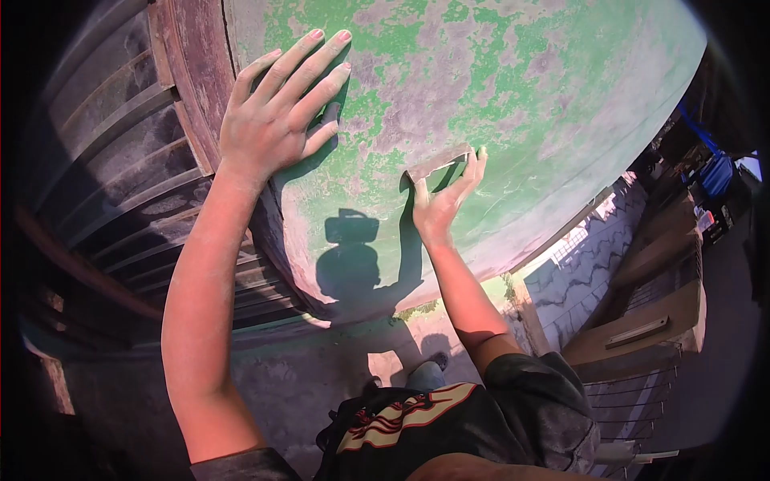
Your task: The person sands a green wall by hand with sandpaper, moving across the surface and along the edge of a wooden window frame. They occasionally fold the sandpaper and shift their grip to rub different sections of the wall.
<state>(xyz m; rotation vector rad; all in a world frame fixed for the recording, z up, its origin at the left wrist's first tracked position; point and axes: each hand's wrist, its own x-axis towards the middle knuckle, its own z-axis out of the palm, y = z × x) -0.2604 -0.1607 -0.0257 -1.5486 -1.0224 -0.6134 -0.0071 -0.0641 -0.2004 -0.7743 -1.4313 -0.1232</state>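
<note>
Far left, a dark slatted panel (140,172), then a reddish-brown frame (195,72) along the left edge of the green wall (505,204). Left hand (269,120) by that edge, upper left, fingers spread, gripping nothing; looks laid on the paint like a brace, palm hidden. Paint patchy across the upper middle, grey showing through; smoother green lower down. Person's shadow (347,260) falls toward the wall's lower left corner. Right of it, near mid-wall, a narrow block (439,163), tilted, right end higher, held between thumb and fingers of the right hand (439,215). Hands well apart. My judgement: block handles best with its face flat, pressure even, fingertips clear of the contact side; a sidestep would take the shadow off the surface. Room: frame limits strokes on the left, and the left hand narrows that side further. Most free wall lies above and right of the block; lower edge slants up toward the right edge. Beyond, pale tiling (573,272), then a brown panel (674,321) far right, worth minding with the elbow.
</note>
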